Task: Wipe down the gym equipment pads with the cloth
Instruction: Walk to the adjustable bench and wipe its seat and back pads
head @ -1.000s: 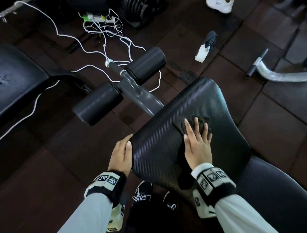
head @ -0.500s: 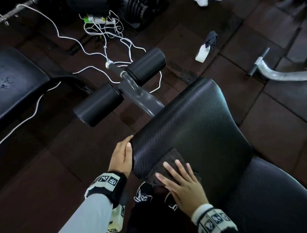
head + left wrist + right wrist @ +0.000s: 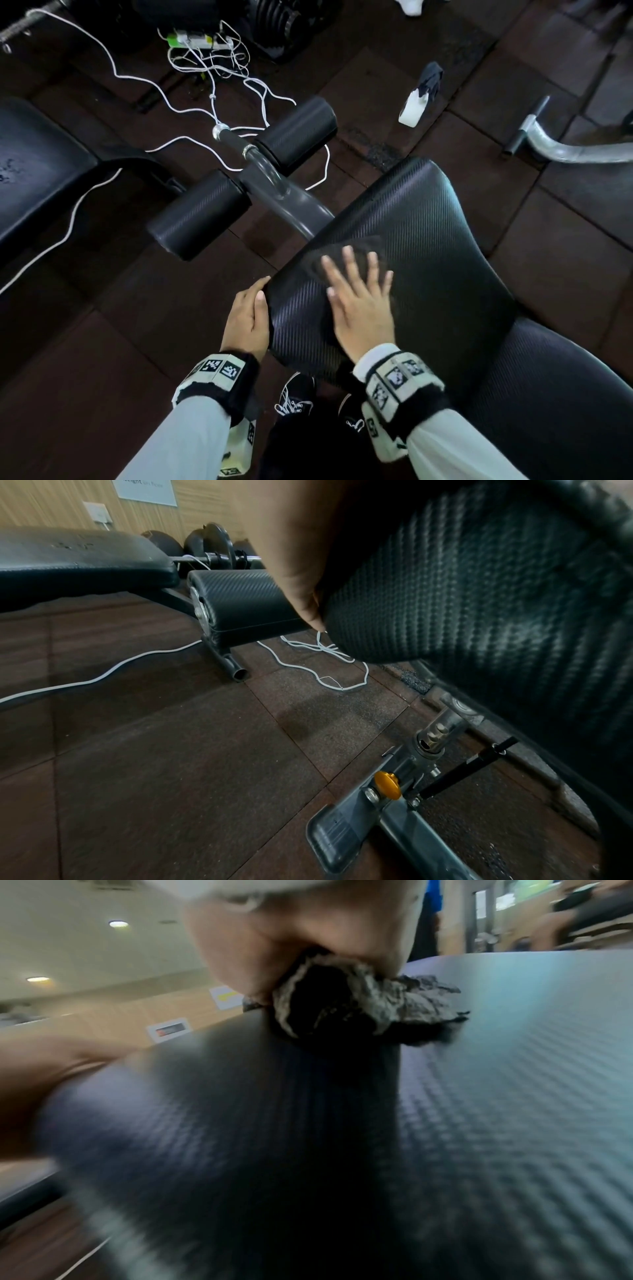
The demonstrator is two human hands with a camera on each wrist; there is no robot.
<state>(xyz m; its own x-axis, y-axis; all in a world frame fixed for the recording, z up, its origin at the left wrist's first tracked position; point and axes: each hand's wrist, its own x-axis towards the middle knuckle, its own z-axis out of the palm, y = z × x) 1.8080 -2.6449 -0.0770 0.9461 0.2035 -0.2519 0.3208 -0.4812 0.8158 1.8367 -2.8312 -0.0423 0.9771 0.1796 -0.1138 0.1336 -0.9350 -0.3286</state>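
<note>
A black textured seat pad [image 3: 428, 240] of a bench fills the middle of the head view. My right hand [image 3: 363, 301] lies flat on it, fingers straight and spread, pressing a dark cloth [image 3: 363, 245] onto the pad's left part. The right wrist view shows the bunched cloth [image 3: 359, 1007] under my palm on the pad [image 3: 479, 1096]. My left hand [image 3: 248, 318] grips the pad's left edge, thumb on the side, fingers hidden beneath. In the left wrist view the left hand [image 3: 291, 547] lies against the pad [image 3: 479, 588].
Two black roller pads [image 3: 298, 130] [image 3: 202, 212] stick out on a bar ahead of the seat. White cables [image 3: 205, 68] trail over the floor. A spray bottle [image 3: 416, 102] lies at the back right, a second bench [image 3: 34, 164] stands at left, a metal bar [image 3: 565, 150] at right.
My right hand slid the cloth from the pad's middle back to its near edge, then forward again over the left part. The left hand stayed on the pad's edge.
</note>
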